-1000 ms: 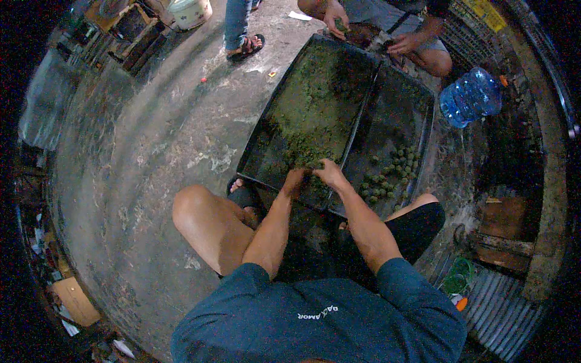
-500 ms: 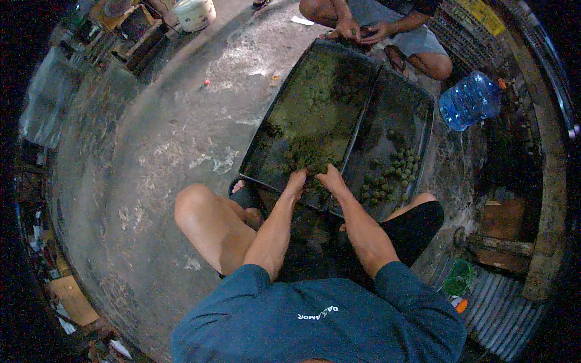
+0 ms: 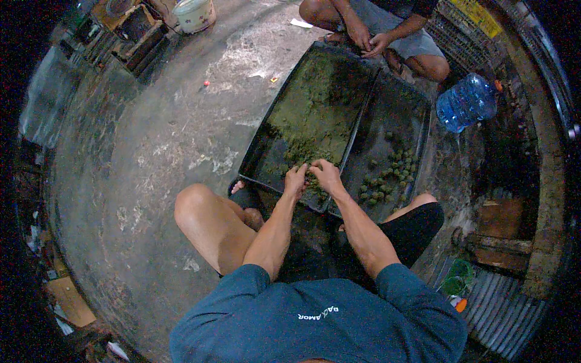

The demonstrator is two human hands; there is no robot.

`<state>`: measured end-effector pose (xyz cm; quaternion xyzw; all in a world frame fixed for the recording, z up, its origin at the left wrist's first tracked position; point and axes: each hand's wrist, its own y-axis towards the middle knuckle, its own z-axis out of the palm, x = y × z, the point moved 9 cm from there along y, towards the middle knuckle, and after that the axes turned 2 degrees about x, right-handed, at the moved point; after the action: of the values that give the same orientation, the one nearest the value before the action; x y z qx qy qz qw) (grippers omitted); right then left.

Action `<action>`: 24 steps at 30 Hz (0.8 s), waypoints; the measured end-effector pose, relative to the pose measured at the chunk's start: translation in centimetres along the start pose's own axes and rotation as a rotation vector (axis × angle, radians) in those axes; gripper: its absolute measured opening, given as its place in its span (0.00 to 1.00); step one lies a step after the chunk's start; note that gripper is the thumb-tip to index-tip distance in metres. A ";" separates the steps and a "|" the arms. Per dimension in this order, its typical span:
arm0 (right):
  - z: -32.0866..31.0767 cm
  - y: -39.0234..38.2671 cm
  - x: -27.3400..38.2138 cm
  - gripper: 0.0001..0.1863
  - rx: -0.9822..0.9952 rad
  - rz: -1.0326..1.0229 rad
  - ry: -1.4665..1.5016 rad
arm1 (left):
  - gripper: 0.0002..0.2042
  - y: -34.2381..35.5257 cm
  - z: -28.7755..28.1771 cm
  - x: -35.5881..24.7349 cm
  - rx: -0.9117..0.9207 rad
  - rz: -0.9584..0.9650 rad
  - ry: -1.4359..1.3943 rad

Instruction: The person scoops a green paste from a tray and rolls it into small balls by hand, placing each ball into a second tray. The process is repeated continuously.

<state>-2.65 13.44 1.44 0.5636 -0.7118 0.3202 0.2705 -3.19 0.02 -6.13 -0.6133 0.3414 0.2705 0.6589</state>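
Observation:
Both my hands are together over the near end of a black tray [image 3: 253, 182] holding a loose layer of green crumbly material [image 3: 321, 115]. My left hand [image 3: 296, 179] is closed with curled fingers, and my right hand [image 3: 327, 174] bends toward it, thumb and fingers pinched. A small clump of the green material seems to be between their fingertips, partly hidden. Beside it on the right, a second black tray [image 3: 428, 121] holds several round green balls [image 3: 387, 181], gathered toward its near right part.
Across the trays a person sits with hands [image 3: 370, 43] above the far edge. A blue water jug [image 3: 467, 103] lies to the right, near a green basket [image 3: 458, 278] and corrugated metal sheet [image 3: 499, 308]. A white bucket [image 3: 195, 14] stands far left on the concrete floor [image 3: 139, 181].
My hands have risen slightly from the crumbly material and turned inward, fingertips now meeting. Across the trays, the other person's hands have shifted right and lower. The left tray's contents look brighter.

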 end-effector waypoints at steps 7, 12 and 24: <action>1.6 -0.4 2.4 0.09 0.005 -0.123 -0.135 | 0.19 0.0 -0.6 -3.1 -0.076 0.235 0.173; -1.0 -0.3 1.2 0.14 -0.069 0.115 0.074 | 0.18 -1.1 -1.0 -3.8 -0.094 0.187 -0.025; -0.2 0.5 -0.5 0.16 -0.104 0.078 -0.094 | 0.14 1.6 -0.3 -1.6 0.056 0.250 -0.157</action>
<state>-3.04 14.01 1.17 0.5349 -0.7608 0.2664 0.2530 -5.42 -0.02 -5.86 -0.5246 0.3699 0.3877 0.6615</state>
